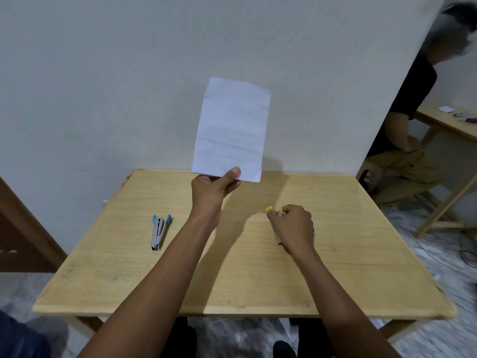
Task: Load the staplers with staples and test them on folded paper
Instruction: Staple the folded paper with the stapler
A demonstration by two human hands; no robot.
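Observation:
My left hand point(213, 188) pinches the bottom edge of a folded white paper point(232, 127) and holds it upright above the far side of the wooden table point(180, 280). My right hand point(291, 226) is curled round a yellow-tipped stapler point(271, 210) on the table's right half; most of that stapler is hidden under the hand. A small green-and-white item point(314, 229) peeks out at the hand's right side. A blue-tipped metal stapler point(159, 231) lies opened in a V on the table's left part, apart from both hands.
A white wall point(103, 86) stands right behind the table. Another person point(405, 140) sits at the right beside a second wooden table point(449, 125) with small items on it. Cables point(464, 251) lie on the floor at the right.

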